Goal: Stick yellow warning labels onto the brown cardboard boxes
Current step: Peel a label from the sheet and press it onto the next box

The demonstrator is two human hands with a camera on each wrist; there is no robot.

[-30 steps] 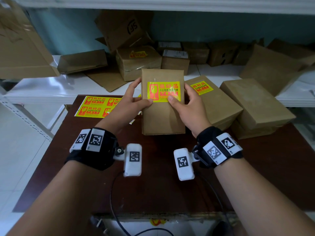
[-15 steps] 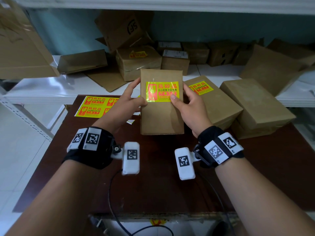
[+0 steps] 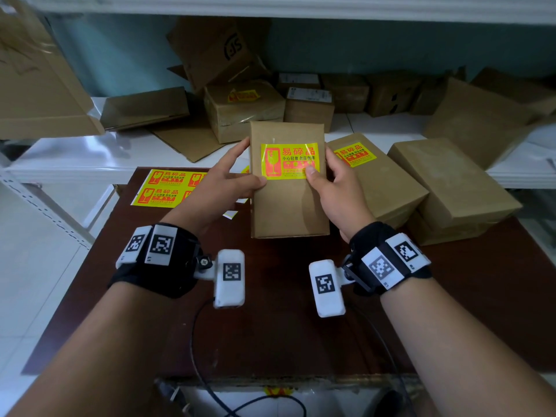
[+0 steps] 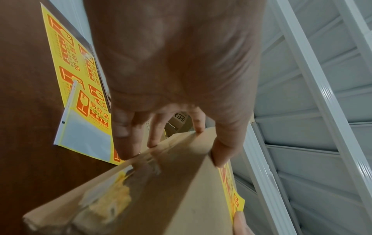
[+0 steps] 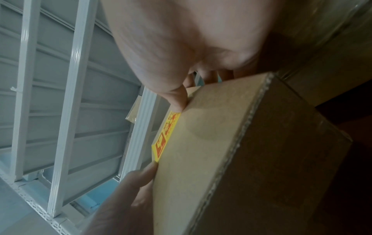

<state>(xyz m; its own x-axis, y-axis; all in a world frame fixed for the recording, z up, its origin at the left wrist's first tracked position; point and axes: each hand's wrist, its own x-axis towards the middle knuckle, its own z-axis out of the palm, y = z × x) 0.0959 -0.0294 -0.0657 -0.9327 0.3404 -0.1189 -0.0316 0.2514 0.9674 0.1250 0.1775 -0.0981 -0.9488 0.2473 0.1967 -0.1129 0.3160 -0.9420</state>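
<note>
Holding: brown box [image 3: 288, 188] upright at centre of bench [image 3: 270, 326]
Left grip [image 3: 222, 182]: curled round box edge, nine o'clock
Right grip [image 3: 340, 188]: clasping three o'clock edge, thumb on yellow label [image 3: 287, 160]
Label sheet [image 3: 168, 188]: ten o'clock

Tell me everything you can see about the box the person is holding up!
The brown cardboard box is plain, flat and oblong, held up on end above the dark table. A yellow warning label with red print is stuck across its upper front. The left hand and right hand grip its sides, thumbs on the label's lower corners.
</note>
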